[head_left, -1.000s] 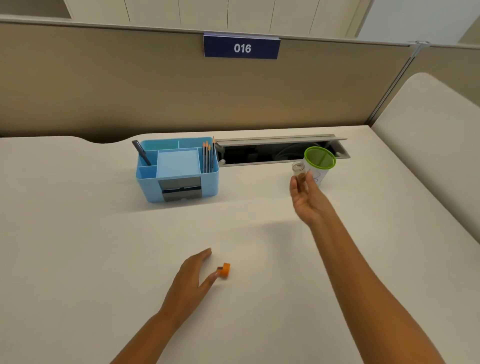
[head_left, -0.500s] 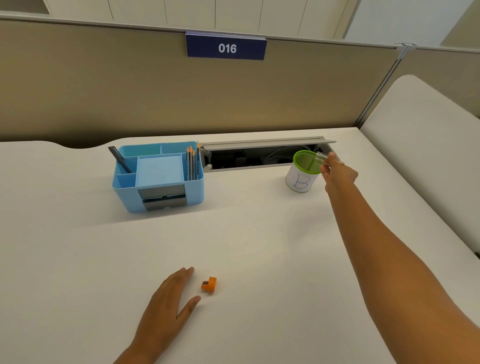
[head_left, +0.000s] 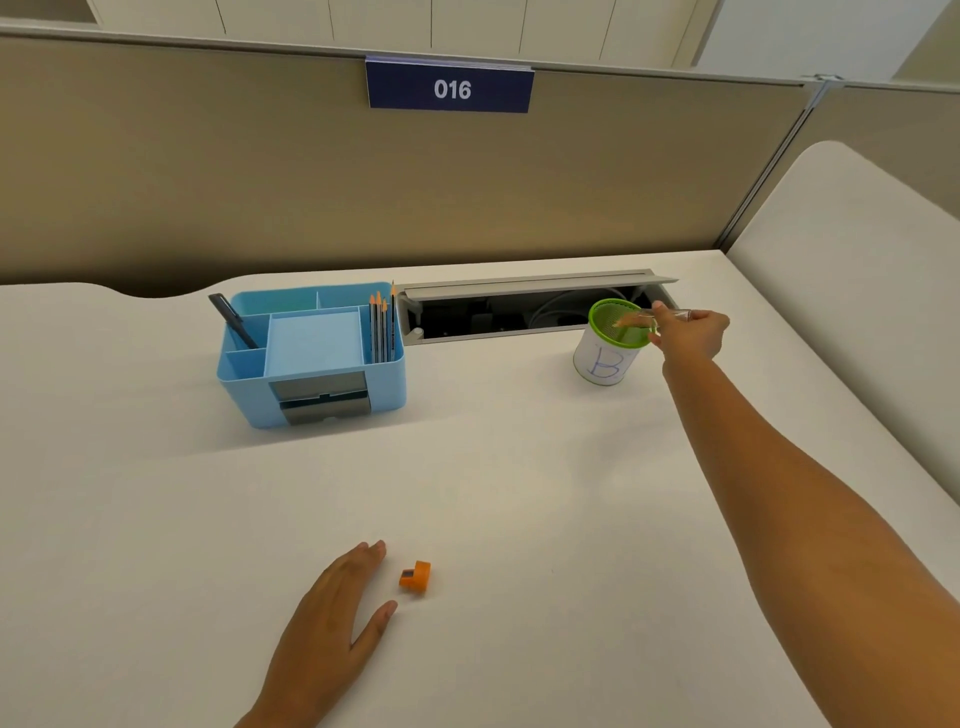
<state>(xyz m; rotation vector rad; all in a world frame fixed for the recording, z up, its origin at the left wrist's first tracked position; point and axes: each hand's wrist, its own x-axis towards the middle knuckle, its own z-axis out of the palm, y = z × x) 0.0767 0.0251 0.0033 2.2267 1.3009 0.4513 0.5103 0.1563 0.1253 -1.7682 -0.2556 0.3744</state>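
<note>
While the right hand (head_left: 693, 335) pinches the vial (head_left: 635, 318) sideways, mouth pointing left over the far cup (head_left: 602, 364), the left hand (head_left: 327, 623) lies flat, fingers loose, beside the near sharpener (head_left: 415, 576).

Right hand (head_left: 693, 335) holds a clear vial (head_left: 635, 318) tilted over the green-rimmed cup (head_left: 597, 382).

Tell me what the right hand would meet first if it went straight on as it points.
Probably the green-rimmed cup: the right hand holds a clear vial at its rim, though height is unclear.
</note>
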